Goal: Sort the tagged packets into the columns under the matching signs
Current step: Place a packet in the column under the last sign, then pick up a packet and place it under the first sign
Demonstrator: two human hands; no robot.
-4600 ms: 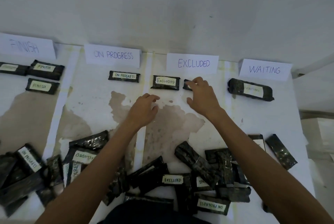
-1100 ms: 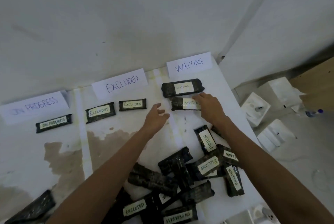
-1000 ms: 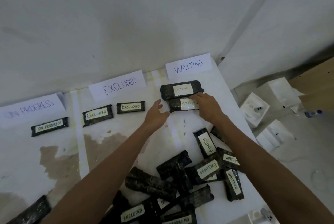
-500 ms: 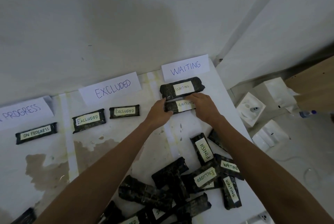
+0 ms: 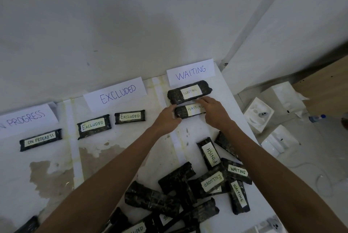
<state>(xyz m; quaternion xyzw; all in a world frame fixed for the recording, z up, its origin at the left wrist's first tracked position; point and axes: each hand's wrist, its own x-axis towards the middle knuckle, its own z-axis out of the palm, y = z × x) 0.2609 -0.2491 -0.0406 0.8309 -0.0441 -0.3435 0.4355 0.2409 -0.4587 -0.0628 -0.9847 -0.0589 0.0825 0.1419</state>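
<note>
Left hand (image 5: 166,119) pinches the near WAITING packet (image 5: 189,111), right hand (image 5: 214,111) with grip unclear; best set it parallel, just beside the far packet (image 5: 188,92).

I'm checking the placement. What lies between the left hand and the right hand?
The lower WAITING packet lies there, the left hand and right hand at its ends, as the head view shows.

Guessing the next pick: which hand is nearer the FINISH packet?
Right. The right hand sits just beyond the FINISH packet; the left hand is farther, up and to its left.
</note>
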